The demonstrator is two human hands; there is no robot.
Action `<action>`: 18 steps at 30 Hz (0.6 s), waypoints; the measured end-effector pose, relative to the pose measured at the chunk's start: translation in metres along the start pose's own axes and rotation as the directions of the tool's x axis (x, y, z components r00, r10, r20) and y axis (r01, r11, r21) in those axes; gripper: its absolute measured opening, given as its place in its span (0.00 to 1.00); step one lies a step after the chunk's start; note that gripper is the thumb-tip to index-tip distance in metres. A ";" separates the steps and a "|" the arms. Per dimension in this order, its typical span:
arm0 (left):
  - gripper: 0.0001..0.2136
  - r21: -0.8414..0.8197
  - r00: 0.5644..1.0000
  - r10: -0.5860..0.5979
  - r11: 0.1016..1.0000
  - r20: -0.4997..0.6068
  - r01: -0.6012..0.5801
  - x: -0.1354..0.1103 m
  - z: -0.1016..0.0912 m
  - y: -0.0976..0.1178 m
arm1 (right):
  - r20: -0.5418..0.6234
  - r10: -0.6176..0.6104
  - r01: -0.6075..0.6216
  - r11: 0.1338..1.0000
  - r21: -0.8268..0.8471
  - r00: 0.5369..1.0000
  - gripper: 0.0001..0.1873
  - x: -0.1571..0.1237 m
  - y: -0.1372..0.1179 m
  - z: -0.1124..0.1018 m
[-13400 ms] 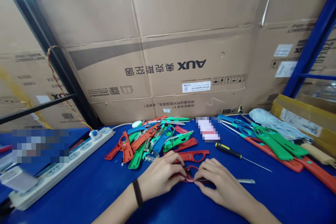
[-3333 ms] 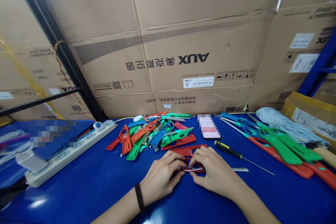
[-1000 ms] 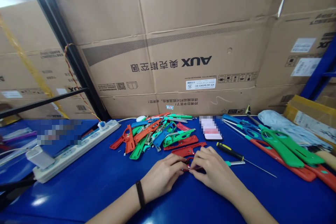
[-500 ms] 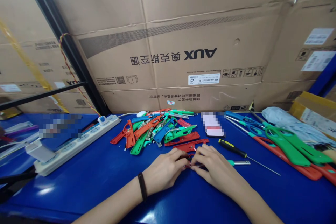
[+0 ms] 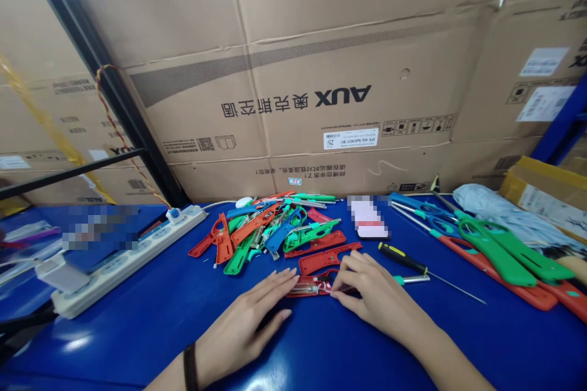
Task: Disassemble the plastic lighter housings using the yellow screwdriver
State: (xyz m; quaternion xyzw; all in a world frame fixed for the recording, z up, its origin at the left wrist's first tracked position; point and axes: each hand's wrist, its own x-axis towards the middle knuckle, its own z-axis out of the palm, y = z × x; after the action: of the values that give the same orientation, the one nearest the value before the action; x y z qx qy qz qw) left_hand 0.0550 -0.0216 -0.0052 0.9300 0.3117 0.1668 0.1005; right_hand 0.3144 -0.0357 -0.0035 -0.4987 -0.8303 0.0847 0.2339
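one open left hand [image 5: 245,317], right hand [image 5: 373,298] on red handle [image 5: 308,287]

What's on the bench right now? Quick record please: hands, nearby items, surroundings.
left hand: left hand, open, palm down on the bench, nearest the red plastic tool handle
right hand: right hand, fingers on that handle's right end
nearby: second red plastic handle; screwdriver with yellow-and-black grip
pile: mixed red, green and blue plastic handles
right side: green-handled tools
bench: blue work surface
behind: AUX cardboard box; power strip
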 end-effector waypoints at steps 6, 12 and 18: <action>0.26 0.003 0.995 0.041 0.999 0.088 -0.041 0.001 0.004 0.009 | -0.008 -0.001 0.001 1.000 -0.008 1.000 0.03 0.000 0.000 0.000; 0.26 0.083 0.988 0.021 0.996 0.150 -0.034 0.003 0.004 0.015 | 0.000 -0.006 0.006 1.000 -0.020 1.000 0.03 0.000 -0.001 -0.001; 0.27 0.007 0.982 -0.003 1.000 0.189 0.001 -0.003 0.000 0.019 | -0.016 -0.031 0.031 0.999 -0.038 0.999 0.05 0.000 -0.002 0.000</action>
State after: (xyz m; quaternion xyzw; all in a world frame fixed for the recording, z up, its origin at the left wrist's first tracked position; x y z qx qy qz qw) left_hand 0.0632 -0.0383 -0.0003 0.9417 0.3023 0.0766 0.1265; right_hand 0.3133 -0.0369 -0.0029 -0.4907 -0.8374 0.0613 0.2329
